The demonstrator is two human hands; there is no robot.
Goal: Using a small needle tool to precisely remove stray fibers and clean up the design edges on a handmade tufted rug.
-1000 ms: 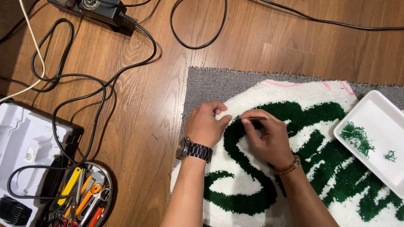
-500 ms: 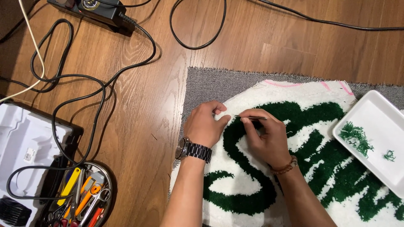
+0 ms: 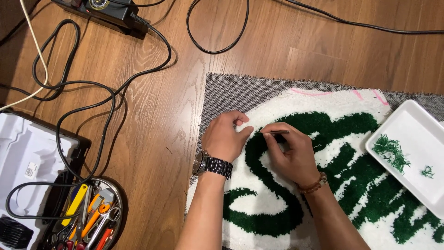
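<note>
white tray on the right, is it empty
No, the white tray holds two small clumps of green yarn trimmings, resting on the rug's edge.
</note>
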